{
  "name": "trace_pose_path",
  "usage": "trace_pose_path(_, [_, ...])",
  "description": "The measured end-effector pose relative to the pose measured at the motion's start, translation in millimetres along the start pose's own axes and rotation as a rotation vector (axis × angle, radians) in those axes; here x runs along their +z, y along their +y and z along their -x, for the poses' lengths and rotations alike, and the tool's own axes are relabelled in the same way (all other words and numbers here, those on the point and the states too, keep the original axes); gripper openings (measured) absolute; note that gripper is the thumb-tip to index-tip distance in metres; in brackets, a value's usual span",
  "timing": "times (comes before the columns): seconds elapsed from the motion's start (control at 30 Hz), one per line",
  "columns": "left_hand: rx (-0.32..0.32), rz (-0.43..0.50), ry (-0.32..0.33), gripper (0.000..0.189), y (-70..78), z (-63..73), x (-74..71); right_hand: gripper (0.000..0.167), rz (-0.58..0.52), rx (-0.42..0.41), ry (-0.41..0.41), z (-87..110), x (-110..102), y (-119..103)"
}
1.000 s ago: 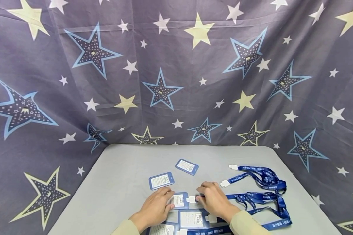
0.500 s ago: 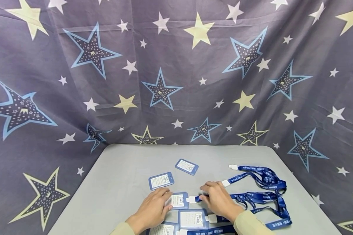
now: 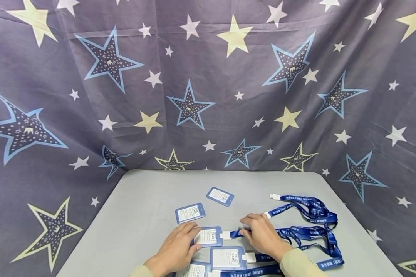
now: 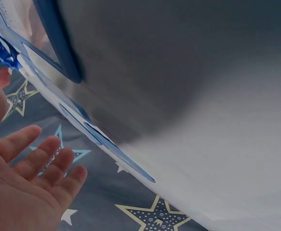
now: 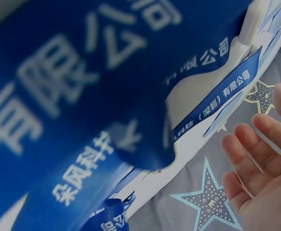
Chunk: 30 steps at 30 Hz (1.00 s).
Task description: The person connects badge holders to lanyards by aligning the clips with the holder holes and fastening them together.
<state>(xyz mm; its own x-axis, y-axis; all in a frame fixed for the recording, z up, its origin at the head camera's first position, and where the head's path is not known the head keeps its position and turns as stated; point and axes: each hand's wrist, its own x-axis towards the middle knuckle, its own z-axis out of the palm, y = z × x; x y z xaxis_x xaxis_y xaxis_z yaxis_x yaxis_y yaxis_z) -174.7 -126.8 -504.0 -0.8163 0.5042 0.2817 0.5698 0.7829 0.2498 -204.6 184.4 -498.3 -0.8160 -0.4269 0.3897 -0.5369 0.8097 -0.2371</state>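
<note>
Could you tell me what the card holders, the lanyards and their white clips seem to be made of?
Card holders: probably smooth plastic, stiff-edged and evenly blue. Lanyards: likely smooth fabric ribbon, bending in soft loops. White clips: perhaps plastic, opaque and blocky.

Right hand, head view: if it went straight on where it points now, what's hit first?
Probably the farther loose badge holder, lying ahead and to the left of the right hand. Hand height is unclear, so it might pass over.
</note>
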Motion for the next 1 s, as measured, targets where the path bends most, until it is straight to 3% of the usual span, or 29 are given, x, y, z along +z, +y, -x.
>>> trace_pose_path(0.7, [0.003,-0.017,-0.015,0.05,-9.5,12.4,-1.8,0.03,0.059,0.022,0.042,2.4,-9,25])
trace_pose_path(1.0, [0.007,-0.019,-0.008,0.05,-10.1,16.0,-4.4,0.031,0.069,0.11,0.012,1.9,-15,38])
